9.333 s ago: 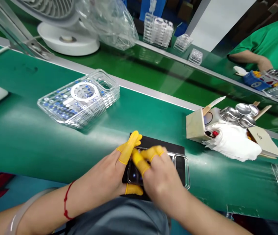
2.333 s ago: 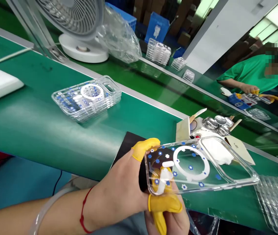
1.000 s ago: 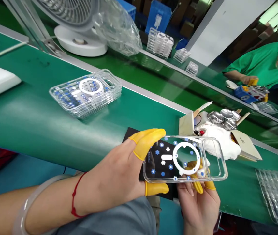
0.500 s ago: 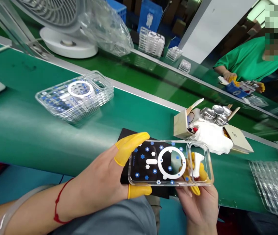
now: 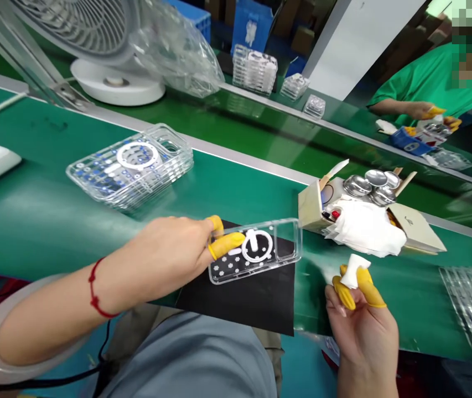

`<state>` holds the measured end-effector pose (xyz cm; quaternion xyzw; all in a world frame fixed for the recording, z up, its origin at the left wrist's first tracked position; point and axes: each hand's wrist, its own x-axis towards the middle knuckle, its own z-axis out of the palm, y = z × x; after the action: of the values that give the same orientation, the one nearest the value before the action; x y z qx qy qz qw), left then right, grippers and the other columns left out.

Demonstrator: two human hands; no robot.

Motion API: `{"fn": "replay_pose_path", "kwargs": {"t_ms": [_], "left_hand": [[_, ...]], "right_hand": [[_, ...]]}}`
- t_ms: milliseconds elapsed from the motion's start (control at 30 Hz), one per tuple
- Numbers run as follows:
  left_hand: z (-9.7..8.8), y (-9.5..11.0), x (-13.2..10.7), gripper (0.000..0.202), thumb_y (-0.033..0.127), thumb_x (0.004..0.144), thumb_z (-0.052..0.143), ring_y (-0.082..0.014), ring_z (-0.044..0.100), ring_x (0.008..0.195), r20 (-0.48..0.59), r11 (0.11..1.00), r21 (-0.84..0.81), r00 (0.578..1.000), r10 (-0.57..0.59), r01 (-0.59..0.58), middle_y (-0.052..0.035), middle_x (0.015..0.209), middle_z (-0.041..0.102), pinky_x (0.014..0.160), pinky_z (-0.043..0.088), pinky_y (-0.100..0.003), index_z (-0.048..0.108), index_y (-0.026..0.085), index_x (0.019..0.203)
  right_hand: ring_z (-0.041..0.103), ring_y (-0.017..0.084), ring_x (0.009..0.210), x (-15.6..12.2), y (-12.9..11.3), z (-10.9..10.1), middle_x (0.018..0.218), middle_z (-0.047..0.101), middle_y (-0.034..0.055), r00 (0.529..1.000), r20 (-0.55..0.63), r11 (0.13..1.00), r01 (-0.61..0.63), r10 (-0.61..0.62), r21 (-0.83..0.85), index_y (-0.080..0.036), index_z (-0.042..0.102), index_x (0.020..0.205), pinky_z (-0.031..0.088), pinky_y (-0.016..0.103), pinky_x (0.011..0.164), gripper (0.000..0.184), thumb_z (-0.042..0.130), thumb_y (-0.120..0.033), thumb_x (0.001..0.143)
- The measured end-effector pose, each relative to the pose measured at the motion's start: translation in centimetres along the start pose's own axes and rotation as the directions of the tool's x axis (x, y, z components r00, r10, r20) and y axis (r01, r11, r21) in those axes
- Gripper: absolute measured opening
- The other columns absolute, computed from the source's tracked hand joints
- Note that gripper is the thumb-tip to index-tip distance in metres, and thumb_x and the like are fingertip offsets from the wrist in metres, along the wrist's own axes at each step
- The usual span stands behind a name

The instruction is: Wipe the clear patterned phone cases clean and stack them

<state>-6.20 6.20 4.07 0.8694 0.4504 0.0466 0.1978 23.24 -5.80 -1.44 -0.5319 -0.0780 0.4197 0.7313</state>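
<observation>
Item one: a clear plastic phone case [image 5: 254, 249] with a white ring and small printed flowers. I am holding it over a black rectangular mat [image 5: 244, 301], though I cannot tell whether it is touching the mat. My left hand [image 5: 165, 254] is gripping one end of the case, with my yellow-capped left fingers [image 5: 225, 246] clamped on it.

Item two: a small white wipe [image 5: 354, 271]. My right hand [image 5: 360, 326] is pinching it well apart from the case, with my yellow-capped right fingers [image 5: 364, 287] together on it.

Around these, on the green belt surface [image 5: 53, 232], a stack of clear flowered cases [image 5: 130, 168] is sitting to the left. To the right, an open cardboard box [image 5: 312, 207] is holding crumpled white cloth [image 5: 364, 229] and round steel cups [image 5: 368, 185]. Clear plastic trays [image 5: 468, 304] are lying beyond it. Across the belt, a person in a green shirt [image 5: 422, 88] is working.
</observation>
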Motion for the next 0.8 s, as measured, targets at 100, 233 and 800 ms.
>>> {"fn": "replay_pose_path", "kwargs": {"t_ms": [100,233,800], "left_hand": [[1.2,-0.1,-0.3,0.07,0.078,0.101,0.042,-0.0354,0.076,0.077,-0.148,0.977,0.212,0.989,0.005,0.027,-0.0136,0.092,0.079,0.062,0.055,-0.04,0.069,0.018,0.124],[4.4,0.2,-1.7,0.112,0.084,0.078,0.073,-0.046,0.066,0.126,-0.216,0.987,0.135,0.97,0.115,-0.087,-0.0251,0.142,0.067,0.105,0.055,-0.059,0.042,0.011,0.157],[6.1,0.3,-3.5,0.087,0.041,0.096,0.075,-0.0357,0.056,0.143,-0.314,0.949,-0.235,0.941,0.129,-0.209,-0.0161,0.153,0.056,0.123,0.046,-0.053,0.021,0.027,0.162]], "right_hand": [[0.037,0.005,0.044,-0.1,0.4,-0.1,0.055,0.047,-0.0098,1.0,-0.008,1.0,0.016,-0.016,-0.004,-0.018,0.059,0.074,0.04,0.016,0.038,0.037,0.095,-0.025,0.069],[0.04,0.005,0.045,0.0,0.6,0.1,0.057,0.047,-0.0096,0.998,0.029,0.997,0.061,-0.059,-0.052,-0.019,0.058,0.071,0.042,0.017,0.039,0.04,0.097,-0.03,0.068],[0.06,0.01,0.058,0.1,1.8,0.7,0.074,0.073,0.0014,0.976,-0.018,0.954,0.209,-0.218,-0.214,-0.018,0.08,0.086,0.05,0.018,0.046,0.041,0.102,-0.025,0.052]]}}
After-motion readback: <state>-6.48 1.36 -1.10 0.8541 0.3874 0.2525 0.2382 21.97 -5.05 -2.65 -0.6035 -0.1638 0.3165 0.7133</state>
